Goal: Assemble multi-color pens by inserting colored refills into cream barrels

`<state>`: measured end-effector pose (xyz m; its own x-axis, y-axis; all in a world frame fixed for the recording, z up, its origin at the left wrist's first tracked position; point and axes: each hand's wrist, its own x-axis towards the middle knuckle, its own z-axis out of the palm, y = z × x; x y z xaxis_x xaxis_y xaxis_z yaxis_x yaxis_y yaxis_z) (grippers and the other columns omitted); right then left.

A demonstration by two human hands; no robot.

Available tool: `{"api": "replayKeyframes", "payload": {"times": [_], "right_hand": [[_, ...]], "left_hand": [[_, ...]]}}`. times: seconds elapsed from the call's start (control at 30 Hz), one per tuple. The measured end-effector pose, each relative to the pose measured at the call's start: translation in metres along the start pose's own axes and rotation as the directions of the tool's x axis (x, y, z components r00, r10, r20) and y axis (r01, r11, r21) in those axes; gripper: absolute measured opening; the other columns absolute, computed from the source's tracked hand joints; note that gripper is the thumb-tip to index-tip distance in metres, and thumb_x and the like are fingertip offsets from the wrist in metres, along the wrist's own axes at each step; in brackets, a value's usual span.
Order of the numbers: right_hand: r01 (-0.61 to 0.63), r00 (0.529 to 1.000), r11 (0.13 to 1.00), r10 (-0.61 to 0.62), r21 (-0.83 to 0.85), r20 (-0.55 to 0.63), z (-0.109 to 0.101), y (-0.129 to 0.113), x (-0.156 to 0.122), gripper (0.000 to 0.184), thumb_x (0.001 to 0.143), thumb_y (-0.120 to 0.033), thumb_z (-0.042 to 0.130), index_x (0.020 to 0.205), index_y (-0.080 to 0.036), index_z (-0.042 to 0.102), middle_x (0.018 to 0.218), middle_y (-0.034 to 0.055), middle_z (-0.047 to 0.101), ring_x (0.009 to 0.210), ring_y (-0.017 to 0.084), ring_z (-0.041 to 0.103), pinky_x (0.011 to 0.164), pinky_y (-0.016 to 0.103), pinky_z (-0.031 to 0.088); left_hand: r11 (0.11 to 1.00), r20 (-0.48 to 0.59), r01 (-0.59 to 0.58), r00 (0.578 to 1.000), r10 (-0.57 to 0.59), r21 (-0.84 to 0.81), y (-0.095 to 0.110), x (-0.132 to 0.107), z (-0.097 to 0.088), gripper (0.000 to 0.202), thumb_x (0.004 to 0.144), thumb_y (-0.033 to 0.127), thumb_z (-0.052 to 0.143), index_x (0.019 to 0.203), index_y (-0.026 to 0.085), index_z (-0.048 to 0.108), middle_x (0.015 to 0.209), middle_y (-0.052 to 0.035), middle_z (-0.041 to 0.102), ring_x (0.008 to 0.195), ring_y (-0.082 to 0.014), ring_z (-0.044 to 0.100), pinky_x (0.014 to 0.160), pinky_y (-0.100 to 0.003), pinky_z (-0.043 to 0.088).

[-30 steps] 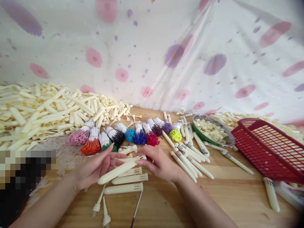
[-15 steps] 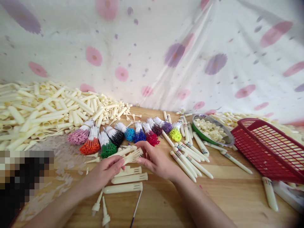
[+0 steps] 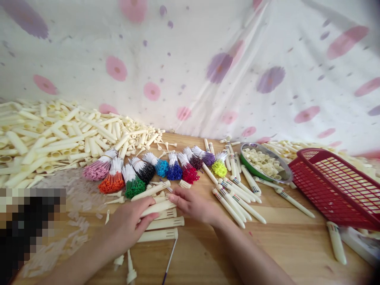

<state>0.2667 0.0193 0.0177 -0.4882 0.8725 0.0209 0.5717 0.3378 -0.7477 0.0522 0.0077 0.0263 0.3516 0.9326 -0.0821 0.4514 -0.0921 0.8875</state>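
My left hand [image 3: 129, 221] is closed around a cream pen barrel [image 3: 158, 207], held at a slant above the table. At the barrel's right end, the fingertips of my right hand [image 3: 191, 202] are pinched together on it; what lies under them is partly hidden. Below, several slotted barrels [image 3: 166, 223] lie in a row, partly covered by my left hand. A thin refill with a dark blue tip [image 3: 170, 259] lies against the lowest one. Another barrel [image 3: 151, 190] and a small slotted collar [image 3: 184, 184] are just behind my hands.
Bundles of coloured refills [image 3: 135, 184] form an arc behind my hands. A large heap of barrels [image 3: 59, 134] covers the left. To the right are filled pens [image 3: 234, 204], a green-edged bowl [image 3: 243, 160] of small parts and a red basket [image 3: 335, 190]. Clear tube pieces [image 3: 78, 225] lie left.
My left hand has shifted slightly down over the barrel row, its grip now wrapped round a barrel. My right hand has lowered and flattened, uncovering the slotted collar behind it.
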Motion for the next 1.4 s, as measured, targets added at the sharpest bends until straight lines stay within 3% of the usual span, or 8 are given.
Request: {"api": "replayKeyframes", "payload": {"times": [0.27,0.5,0.67,0.77,0.87,1.0,1.23,1.4], "right_hand": [[0.429,0.81,0.733,-0.571,-0.528,-0.133,0.006,-0.008,-0.005,0.039,0.097,-0.033,0.027,0.078,-0.017,0.057,0.07,0.0072,0.057,0.066,0.017,0.049,0.062,0.028,0.039],[-0.252,0.956,0.968,0.248,-0.009,-0.16,0.022,-0.003,0.009,0.043,0.093,-0.032,0.032,0.054,-0.018,0.042,0.05,-0.0026,0.042,0.048,0.009,0.037,0.047,0.021,0.027],[-0.179,0.966,0.983,0.168,-0.038,-0.194,0.014,-0.002,0.006,0.043,0.093,-0.035,0.03,0.054,-0.019,0.039,0.051,-0.0022,0.04,0.048,0.01,0.036,0.047,0.023,0.025],[0.165,0.917,0.946,-0.25,-0.278,-0.309,0.009,-0.003,0.0,0.042,0.094,-0.037,0.026,0.061,-0.019,0.046,0.059,0.002,0.046,0.056,0.014,0.039,0.055,0.026,0.03],[0.265,0.885,0.897,-0.372,-0.354,-0.281,0.013,-0.003,-0.001,0.041,0.094,-0.036,0.027,0.065,-0.019,0.05,0.062,0.0045,0.05,0.06,0.015,0.043,0.059,0.027,0.033],[-0.163,0.952,0.975,0.115,-0.153,-0.285,0.025,0.002,0.009,0.039,0.092,-0.029,0.031,0.057,-0.018,0.045,0.053,-0.0012,0.044,0.049,0.01,0.038,0.049,0.023,0.027],[-0.004,0.931,0.985,-0.06,-0.174,-0.36,0.017,0.0,0.005,0.043,0.094,-0.034,0.029,0.059,-0.018,0.047,0.056,-0.0008,0.046,0.052,0.01,0.038,0.05,0.021,0.029],[0.253,0.827,0.883,-0.41,-0.395,-0.385,0.018,-0.003,0.0,0.043,0.095,-0.032,0.028,0.065,-0.016,0.054,0.062,0.0041,0.052,0.059,0.013,0.043,0.057,0.024,0.033]], "left_hand": [[0.554,0.781,0.785,0.52,-0.347,-0.277,0.002,0.004,-0.005,0.058,0.052,0.075,0.062,0.061,0.021,0.042,0.042,0.0147,0.014,0.038,-0.0037,-0.001,0.035,-0.019,-0.004],[0.991,0.002,0.116,0.993,-0.116,-0.062,-0.007,-0.003,0.022,0.034,0.07,0.056,0.061,0.065,0.022,0.06,0.055,0.001,0.051,0.05,-0.014,0.047,0.049,-0.022,0.033],[0.996,-0.167,-0.074,0.983,0.08,0.041,-0.003,0.0,0.019,0.023,0.067,0.042,0.069,0.083,0.026,0.069,0.087,-0.006,0.068,0.084,-0.0242,0.059,0.07,-0.027,0.043],[0.966,0.219,0.162,0.969,-0.117,-0.202,0.003,0.004,0.006,0.034,0.071,0.054,0.062,0.084,0.022,0.066,0.072,-0.0013,0.062,0.055,-0.013,0.049,0.048,-0.02,0.037],[0.864,0.598,0.461,0.756,-0.264,-0.202,0.003,0.005,0.0,0.056,0.076,0.07,0.042,0.079,0.018,0.063,0.049,0.0068,0.036,0.038,-0.0073,0.019,0.035,-0.018,0.016],[0.989,0.132,0.085,0.986,-0.1,0.118,-0.006,0.003,0.011,0.036,0.077,0.055,0.051,0.07,0.02,0.06,0.062,-0.0014,0.053,0.055,-0.0147,0.048,0.049,-0.022,0.034],[0.992,0.094,-0.022,0.996,0.01,0.125,-0.004,0.003,0.011,0.038,0.079,0.056,0.047,0.091,0.022,0.06,0.077,-0.0016,0.06,0.064,-0.0158,0.053,0.059,-0.025,0.041],[0.915,0.612,0.387,0.753,-0.243,-0.113,0.001,0.005,-0.002,0.058,0.079,0.07,0.031,0.087,0.018,0.055,0.054,0.0088,0.025,0.042,-0.0078,0.017,0.038,-0.019,0.016]]}}
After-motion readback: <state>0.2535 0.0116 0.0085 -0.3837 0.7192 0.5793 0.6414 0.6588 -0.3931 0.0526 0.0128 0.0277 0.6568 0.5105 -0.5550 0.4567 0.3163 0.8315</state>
